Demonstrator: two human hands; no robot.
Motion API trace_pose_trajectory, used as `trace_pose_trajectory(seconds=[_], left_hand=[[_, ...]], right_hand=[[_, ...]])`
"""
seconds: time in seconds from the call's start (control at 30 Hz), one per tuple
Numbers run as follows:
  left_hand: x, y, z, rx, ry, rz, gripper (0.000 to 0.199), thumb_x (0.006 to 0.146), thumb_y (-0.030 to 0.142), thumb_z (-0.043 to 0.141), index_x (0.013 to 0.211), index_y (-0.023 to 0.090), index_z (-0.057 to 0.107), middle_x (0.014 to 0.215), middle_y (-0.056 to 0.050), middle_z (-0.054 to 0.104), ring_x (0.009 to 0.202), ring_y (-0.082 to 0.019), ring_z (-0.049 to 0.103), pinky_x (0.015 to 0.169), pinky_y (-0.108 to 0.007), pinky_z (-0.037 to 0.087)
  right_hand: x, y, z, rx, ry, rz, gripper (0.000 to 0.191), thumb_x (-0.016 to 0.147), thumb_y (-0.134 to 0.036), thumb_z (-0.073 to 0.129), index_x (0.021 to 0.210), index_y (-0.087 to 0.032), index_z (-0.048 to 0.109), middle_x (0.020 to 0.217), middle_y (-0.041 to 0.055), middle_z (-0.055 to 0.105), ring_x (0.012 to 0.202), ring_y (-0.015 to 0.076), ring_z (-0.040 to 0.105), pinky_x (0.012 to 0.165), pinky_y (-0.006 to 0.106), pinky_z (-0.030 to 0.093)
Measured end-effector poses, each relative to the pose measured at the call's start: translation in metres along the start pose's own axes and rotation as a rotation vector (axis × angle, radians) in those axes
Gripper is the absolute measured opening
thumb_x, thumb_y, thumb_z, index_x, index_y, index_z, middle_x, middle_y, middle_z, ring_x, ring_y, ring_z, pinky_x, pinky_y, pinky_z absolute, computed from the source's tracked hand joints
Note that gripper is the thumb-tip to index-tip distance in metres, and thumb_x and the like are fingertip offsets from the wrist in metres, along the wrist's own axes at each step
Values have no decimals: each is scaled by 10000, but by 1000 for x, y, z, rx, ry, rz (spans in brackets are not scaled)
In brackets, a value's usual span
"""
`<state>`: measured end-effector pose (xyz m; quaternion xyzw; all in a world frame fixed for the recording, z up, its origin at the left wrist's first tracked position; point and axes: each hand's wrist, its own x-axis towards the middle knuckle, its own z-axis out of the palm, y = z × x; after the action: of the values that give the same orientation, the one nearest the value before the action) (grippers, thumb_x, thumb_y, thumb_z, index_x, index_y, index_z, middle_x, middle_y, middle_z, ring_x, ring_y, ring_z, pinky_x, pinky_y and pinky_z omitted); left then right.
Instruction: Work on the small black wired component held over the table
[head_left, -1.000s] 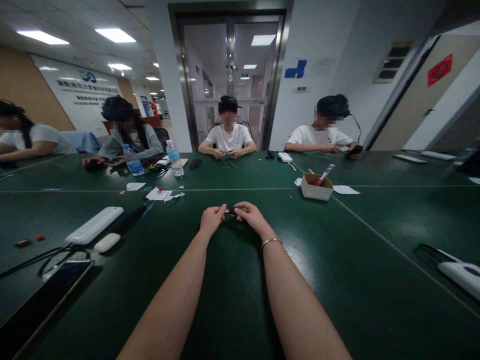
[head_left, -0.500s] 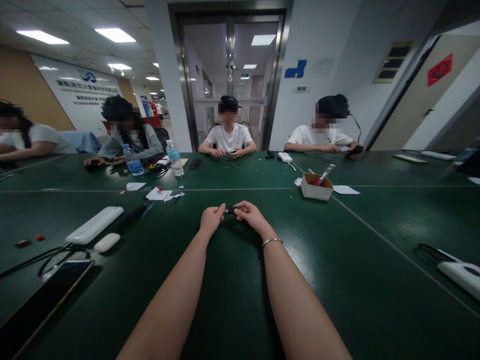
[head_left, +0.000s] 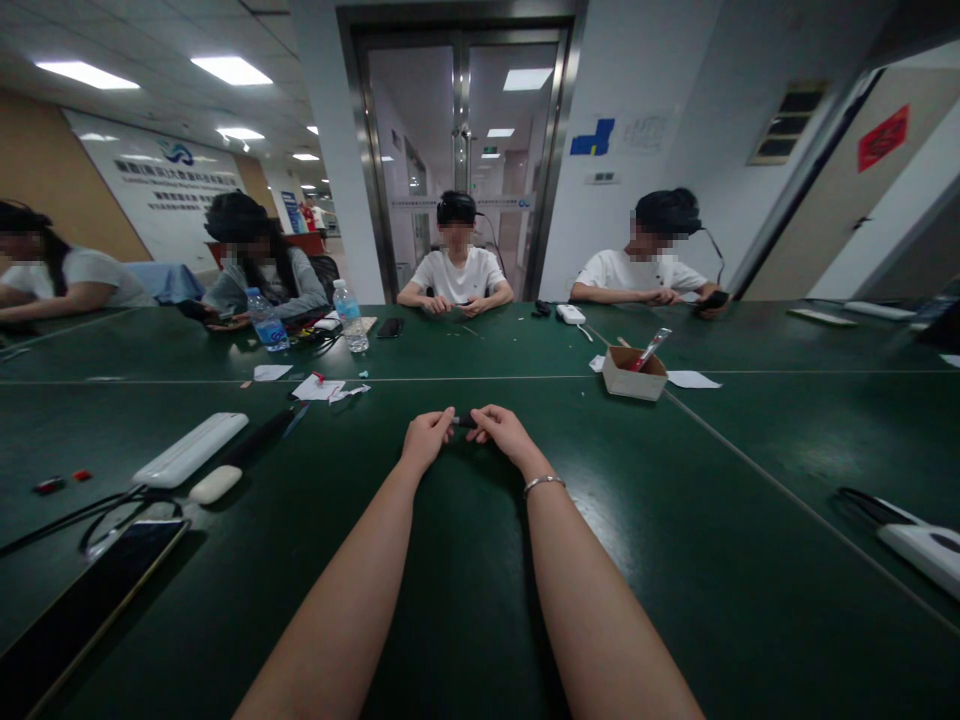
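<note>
Between my hands is a small dark object with a lighter, silvery end (head_left: 463, 421), held low over the green table (head_left: 480, 560). Its exact kind is too small to make out. My left hand (head_left: 428, 439) pinches the lighter end between thumb and finger. At the dark end, my right hand (head_left: 507, 435) closes thumb and fingertips on it, with a metal bracelet (head_left: 544, 483) around that wrist. My fingers cover parts of the object.
Left of my arms lie a phone (head_left: 90, 610), a white power bank (head_left: 191, 450), a white oval case (head_left: 216, 485) and cables. A small open box (head_left: 634, 380) stands ahead right. Water bottles (head_left: 350, 315) and paper scraps (head_left: 319, 388) are ahead left. Several people sit across the table.
Both hands have barely shifted around the small dark object, whose dark end shows a little differently. Across the table on the left, a person's hand has raised a dark object slightly.
</note>
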<state>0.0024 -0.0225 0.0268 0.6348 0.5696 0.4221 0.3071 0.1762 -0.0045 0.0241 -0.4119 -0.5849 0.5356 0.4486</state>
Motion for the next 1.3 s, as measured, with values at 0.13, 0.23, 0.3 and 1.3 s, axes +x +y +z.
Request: trace_pose_trajectory(seconds=[0.13,0.23,0.3,1.3], left_hand=[[1,-2,1,-16,-22,23,509,816,616,420,664,175,626,580,-4,584,543,-138,517,575,-268,369],[3,-6,3,-30,-31,45,476,820,589,436,696,176,635,625,-10,608,589,-143,545,603,-267,389],[4,-8,4,-43,-50,80,437,823,565,447,734,183,638,672,-7,620,629,-145,558,627,-266,404],[7,-12,9,-271,-66,157,265,797,388,584,950,175,621,849,-43,666,820,-180,632,785,-309,477]], right_hand=[[0,0,0,-10,24,4,343,763,-483,648,754,-146,585,590,32,679,473,82,548,512,200,435],[0,0,0,-17,36,18,350,771,-494,634,735,-152,572,578,29,675,468,83,548,511,201,435],[0,0,0,-27,42,24,361,780,-505,619,717,-155,563,564,30,670,463,84,545,512,202,435],[4,9,-4,-49,63,2,417,756,-578,610,729,-164,569,584,46,676,484,111,558,532,242,438]])
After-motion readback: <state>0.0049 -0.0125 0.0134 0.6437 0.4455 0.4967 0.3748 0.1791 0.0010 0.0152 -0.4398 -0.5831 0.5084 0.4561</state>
